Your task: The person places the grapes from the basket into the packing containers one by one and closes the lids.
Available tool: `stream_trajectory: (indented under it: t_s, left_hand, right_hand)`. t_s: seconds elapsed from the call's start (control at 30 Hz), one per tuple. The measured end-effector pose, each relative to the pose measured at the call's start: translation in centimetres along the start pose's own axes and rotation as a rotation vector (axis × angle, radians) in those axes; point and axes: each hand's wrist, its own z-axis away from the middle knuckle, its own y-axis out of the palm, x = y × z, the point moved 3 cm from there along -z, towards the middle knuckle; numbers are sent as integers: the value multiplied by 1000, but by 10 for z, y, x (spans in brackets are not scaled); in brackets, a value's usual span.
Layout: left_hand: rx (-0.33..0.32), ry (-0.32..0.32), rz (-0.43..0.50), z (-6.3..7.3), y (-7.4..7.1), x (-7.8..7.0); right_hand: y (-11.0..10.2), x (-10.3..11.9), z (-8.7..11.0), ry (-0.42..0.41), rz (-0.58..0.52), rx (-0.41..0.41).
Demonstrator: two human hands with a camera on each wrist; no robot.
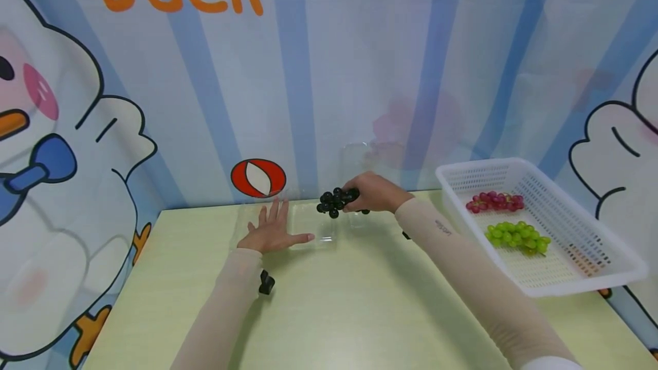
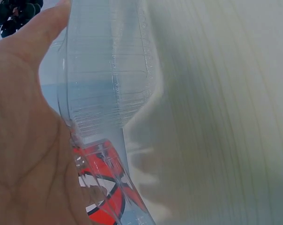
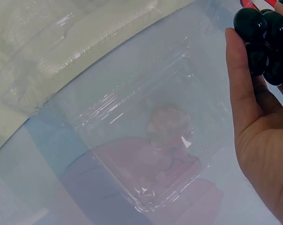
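Black grapes (image 1: 335, 202) by the clear box's (image 1: 325, 238) right end, right hand (image 1: 374, 193) pinching them, fingers curled. Risk, my guess: a slack pinch drops the bunch; a bump skids the light box. Grapes glossy, round, tightly clustered. Left hand (image 1: 269, 232) at box's left, fingers spread, holding nothing. White basket (image 1: 581, 289) well right of box.

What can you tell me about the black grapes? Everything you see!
The black grapes are a bunch of round, shiny, smooth-looking balls clustered close together. The person's right grip holds one end, partly hiding it, with the bunch raised near a clear container. No stem can be made out.
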Motion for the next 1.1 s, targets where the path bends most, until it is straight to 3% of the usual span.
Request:
stream_trajectory:
  t_s: [0.43,1.1]
  left_hand:
    - [-1,-10,8,3,-2,-1]
    - [3,-12,8,4,-2,-3]
  right_hand:
    - [13,14,-13,30,60,41]
    - [34,27,-25,-19,72,42]
